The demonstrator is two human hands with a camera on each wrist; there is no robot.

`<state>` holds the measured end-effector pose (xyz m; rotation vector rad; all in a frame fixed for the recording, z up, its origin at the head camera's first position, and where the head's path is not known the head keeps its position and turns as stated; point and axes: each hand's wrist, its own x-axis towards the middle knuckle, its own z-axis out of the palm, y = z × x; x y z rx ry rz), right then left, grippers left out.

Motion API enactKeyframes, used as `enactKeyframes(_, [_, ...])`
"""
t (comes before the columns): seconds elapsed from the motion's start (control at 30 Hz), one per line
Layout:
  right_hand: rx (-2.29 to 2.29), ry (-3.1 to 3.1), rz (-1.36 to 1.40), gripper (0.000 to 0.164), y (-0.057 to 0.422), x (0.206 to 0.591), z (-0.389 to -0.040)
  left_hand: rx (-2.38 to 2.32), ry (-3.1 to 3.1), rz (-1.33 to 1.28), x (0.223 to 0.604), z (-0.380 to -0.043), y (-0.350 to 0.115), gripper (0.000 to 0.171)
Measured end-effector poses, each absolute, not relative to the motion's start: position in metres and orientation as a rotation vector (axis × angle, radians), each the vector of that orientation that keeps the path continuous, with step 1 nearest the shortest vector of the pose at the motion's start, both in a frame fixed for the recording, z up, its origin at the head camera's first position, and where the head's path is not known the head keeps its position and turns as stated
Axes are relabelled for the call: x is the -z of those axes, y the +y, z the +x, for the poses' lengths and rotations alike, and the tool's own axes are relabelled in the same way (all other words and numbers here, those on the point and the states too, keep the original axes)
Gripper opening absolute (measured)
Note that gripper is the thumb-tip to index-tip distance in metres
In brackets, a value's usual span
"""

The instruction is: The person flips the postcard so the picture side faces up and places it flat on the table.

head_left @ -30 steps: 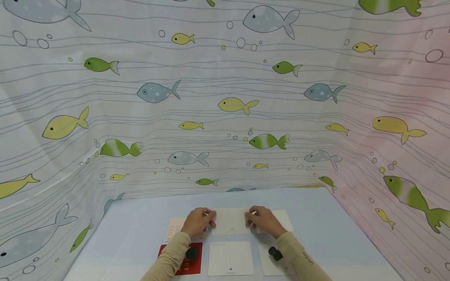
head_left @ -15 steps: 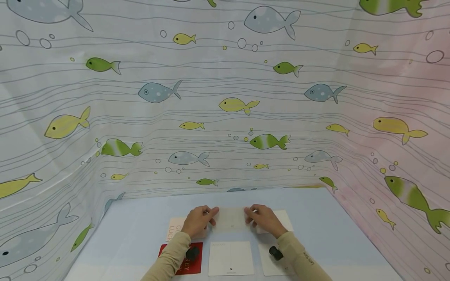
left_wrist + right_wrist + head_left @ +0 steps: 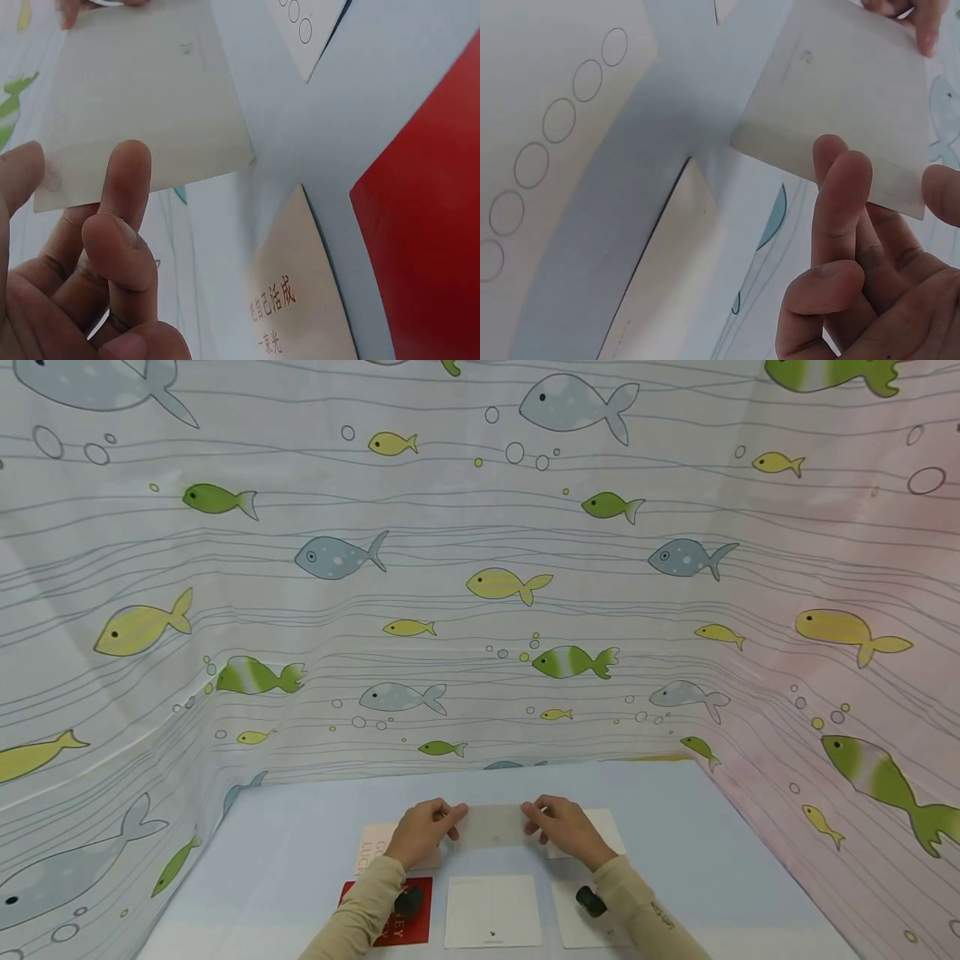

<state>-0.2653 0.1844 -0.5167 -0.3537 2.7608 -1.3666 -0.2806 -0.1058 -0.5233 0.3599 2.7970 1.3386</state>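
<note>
Head view: a person's two hands hold up a cream postcard point(image 3: 494, 828) above a pale blue table point(image 3: 712, 843), in front of a fish-patterned curtain point(image 3: 480, 527). Take as the landmark a white postcard point(image 3: 492, 910) lying flat, with a row of circles in its upper left. The cream postcard is directly beyond this landmark, lifted off the table and apparently tilted.

Its long axis seems to run left to right, from hand to hand, roughly parallel to the landmark's long edges. That span is the key relation — the cream postcard sits between the hands, and neither is clearly nearer to it.

Beyond the landmark and to its left, the left hand point(image 3: 427, 831) pinches one short edge, thumb and fingers nearly closed with only the postcard between them. Beyond and to the right, the right hand point(image 3: 562, 828) pinches the opposite edge in the same way. Both wrist views show other fingers loosely bent, and a small printed mark on the postcard's visible face.

Around the landmark lie four more cards: beyond left, a pale pink card point(image 3: 371, 847) reading "LUCK", partly under the left hand in this view; beside it on the left, a red card point(image 3: 420, 928), lettering partly hidden by a sleeve; beyond right, a whitish card point(image 3: 607, 831); beside it on the right, an off-white card point(image 3: 576, 933) — partly covered by the right sleeve and wrist camera point(image 3: 591, 902).
</note>
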Motion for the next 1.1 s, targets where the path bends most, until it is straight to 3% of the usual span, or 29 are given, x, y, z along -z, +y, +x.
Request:
enactKeyframes(0.67, [1.288,2.776,-0.42,0.047,0.189,0.518,-0.254,-1.26,2.805,0.537,0.52,-0.272,-0.111,0.037])
enactKeyframes(1.1, [1.256,2.731,-0.465,0.038,0.19,0.513,-0.236,-1.153,2.763,0.684,0.508,-0.261,-0.115,0.035])
